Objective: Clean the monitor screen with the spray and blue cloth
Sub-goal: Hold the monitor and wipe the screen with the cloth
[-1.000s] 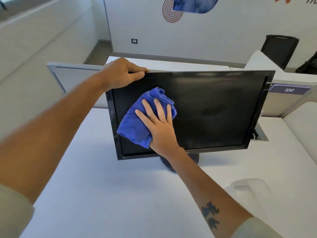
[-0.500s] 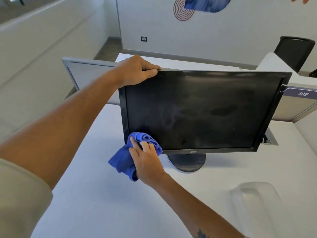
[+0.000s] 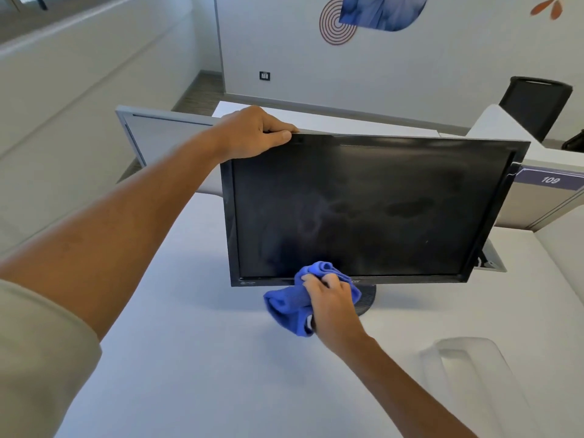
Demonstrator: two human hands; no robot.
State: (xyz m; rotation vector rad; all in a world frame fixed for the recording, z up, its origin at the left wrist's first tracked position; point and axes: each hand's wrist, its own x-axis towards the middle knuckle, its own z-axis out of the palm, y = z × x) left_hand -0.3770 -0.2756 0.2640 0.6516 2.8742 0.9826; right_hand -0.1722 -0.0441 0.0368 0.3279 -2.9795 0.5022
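A black monitor (image 3: 395,210) stands on a round base on the white desk (image 3: 189,358), its dark screen streaked with faint smears. My left hand (image 3: 252,134) grips the monitor's top left corner. My right hand (image 3: 331,301) holds the bunched blue cloth (image 3: 290,308) against the lower bezel, left of its middle, with part of the cloth hanging below the frame. A pale, blurred translucent object (image 3: 467,368) lies on the desk at the lower right; I cannot tell if it is the spray.
A grey divider panel (image 3: 164,134) runs behind the monitor, with a label reading 109 (image 3: 550,180) on the right. A black chair (image 3: 537,102) stands at the far right. A cable opening (image 3: 489,260) sits in the desk behind the monitor's right edge.
My right hand carried the cloth down the left part of the screen to the bottom bezel, then slid it rightward along that edge. My left hand kept its grip on the top corner.
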